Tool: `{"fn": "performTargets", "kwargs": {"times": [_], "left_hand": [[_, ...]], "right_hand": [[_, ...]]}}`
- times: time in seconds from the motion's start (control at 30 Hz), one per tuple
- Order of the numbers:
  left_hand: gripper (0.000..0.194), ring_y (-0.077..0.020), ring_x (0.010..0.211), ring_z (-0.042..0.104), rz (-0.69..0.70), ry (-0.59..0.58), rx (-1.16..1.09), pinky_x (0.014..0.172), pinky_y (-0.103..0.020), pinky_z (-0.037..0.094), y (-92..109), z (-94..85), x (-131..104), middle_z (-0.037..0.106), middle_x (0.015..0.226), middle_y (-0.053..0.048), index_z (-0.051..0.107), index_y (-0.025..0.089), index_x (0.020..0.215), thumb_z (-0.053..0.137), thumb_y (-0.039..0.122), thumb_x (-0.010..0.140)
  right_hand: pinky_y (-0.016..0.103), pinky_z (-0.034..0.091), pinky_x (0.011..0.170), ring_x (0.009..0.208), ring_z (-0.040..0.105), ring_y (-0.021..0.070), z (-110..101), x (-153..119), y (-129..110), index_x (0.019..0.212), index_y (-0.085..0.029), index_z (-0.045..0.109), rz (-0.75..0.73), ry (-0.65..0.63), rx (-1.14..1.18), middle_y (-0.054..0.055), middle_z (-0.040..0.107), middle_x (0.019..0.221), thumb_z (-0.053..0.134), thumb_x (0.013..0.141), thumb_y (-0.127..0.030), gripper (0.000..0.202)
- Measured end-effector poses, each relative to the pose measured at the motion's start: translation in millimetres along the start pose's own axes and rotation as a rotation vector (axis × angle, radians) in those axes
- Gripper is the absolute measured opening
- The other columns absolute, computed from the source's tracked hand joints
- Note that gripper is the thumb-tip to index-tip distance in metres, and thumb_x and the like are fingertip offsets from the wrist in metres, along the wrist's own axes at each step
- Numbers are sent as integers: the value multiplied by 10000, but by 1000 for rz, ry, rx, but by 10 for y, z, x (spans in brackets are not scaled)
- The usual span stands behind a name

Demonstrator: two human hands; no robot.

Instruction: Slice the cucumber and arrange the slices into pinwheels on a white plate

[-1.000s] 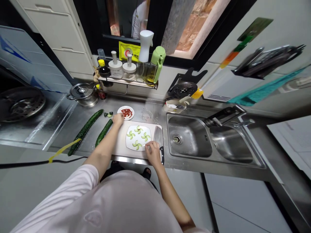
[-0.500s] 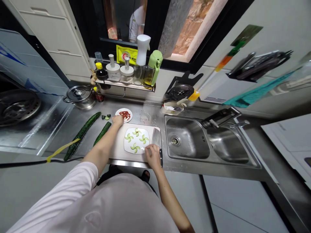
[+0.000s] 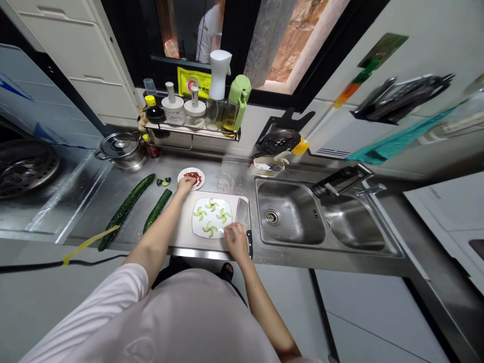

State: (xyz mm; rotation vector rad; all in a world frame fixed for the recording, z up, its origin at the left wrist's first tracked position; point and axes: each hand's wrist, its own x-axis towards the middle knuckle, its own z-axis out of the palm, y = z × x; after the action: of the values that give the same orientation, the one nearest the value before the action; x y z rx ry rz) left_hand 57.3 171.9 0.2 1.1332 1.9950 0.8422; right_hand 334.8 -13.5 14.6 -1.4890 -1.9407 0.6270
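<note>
My left hand point(image 3: 185, 185) reaches over the near edge of a small white dish point(image 3: 182, 172) that holds small red pieces point(image 3: 194, 176). Its fingers are drawn together at the pieces, and what they pinch is hidden. Low on the right side of a white plate point(image 3: 209, 217) is my right hand point(image 3: 236, 240), fingers curled together; anything in them is too small to see. Cucumber slices point(image 3: 210, 230) form several pinwheels on the plate, and the far one shows a red centre. The plate lies on a pale cutting board point(image 3: 182, 236). A knife point(image 3: 243, 213) rests beside my right hand.
Two cucumbers point(image 3: 128, 209) and small cucumber ends point(image 3: 165, 182) lie left of the board. A lidded pot point(image 3: 121, 148) stands behind them. Right of the board is a double sink point(image 3: 291, 212). A shelf of seasonings point(image 3: 194, 132) hangs above the counter.
My left hand has shifted slightly farther over the dish, towards the red pieces. My right hand stays by the plate. The whole view has moved slightly.
</note>
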Motion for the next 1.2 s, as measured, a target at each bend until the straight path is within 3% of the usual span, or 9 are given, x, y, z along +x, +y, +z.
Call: {"fn": "performTargets", "kwargs": {"times": [0.07,0.2,0.27,0.5,0.7,0.87,1.2], "left_hand": [[267,-102,642,618,-52,-71,-236,552,-197,424,60,-8,-68,705,857,-68,664,146,911,547,380,863],[191,-62,602,587,-259,-306,-919,451,-152,344,196,-78,-233,676,819,-60,628,141,852,596,330,863],[188,-66,624,589,-282,-376,-1050,453,-156,356,260,-125,-331,664,800,-56,624,144,839,589,325,876],[189,-92,727,606,-192,-470,-1122,511,-176,412,495,-232,-765,653,890,-57,615,175,909,566,357,899],[149,-73,691,588,-197,-559,-1238,457,-153,352,729,-208,-1208,633,869,-33,608,183,891,547,317,913],[142,-60,627,588,-231,-579,-1277,496,-160,420,837,-150,-1472,634,787,-4,626,177,877,570,306,901],[133,-70,595,595,-284,-616,-1321,545,-172,475,913,-157,-1691,617,691,10,619,160,850,549,255,912]], "right_hand": [[366,417,863,982,486,232,18,13,-3,870,-227,631,-8,7,18,61,580,953,485,912,-277,160],[361,415,868,973,489,229,32,37,-39,861,-225,629,-28,21,41,62,583,945,479,910,-272,165],[360,413,869,970,489,230,31,51,-66,861,-222,628,-29,23,50,62,587,943,478,911,-275,166],[356,419,835,906,528,216,-39,289,-245,850,-214,624,-53,72,118,58,611,904,480,899,-283,167],[343,442,798,944,548,216,-226,718,-679,963,-215,611,-157,199,221,62,615,953,522,898,-338,165],[343,449,806,991,539,210,-335,959,-981,1034,-220,604,-250,255,212,63,596,991,496,917,-316,186],[355,417,895,1010,518,200,-359,989,-1047,1006,-222,602,-322,273,136,61,565,999,470,943,-303,167]]}}
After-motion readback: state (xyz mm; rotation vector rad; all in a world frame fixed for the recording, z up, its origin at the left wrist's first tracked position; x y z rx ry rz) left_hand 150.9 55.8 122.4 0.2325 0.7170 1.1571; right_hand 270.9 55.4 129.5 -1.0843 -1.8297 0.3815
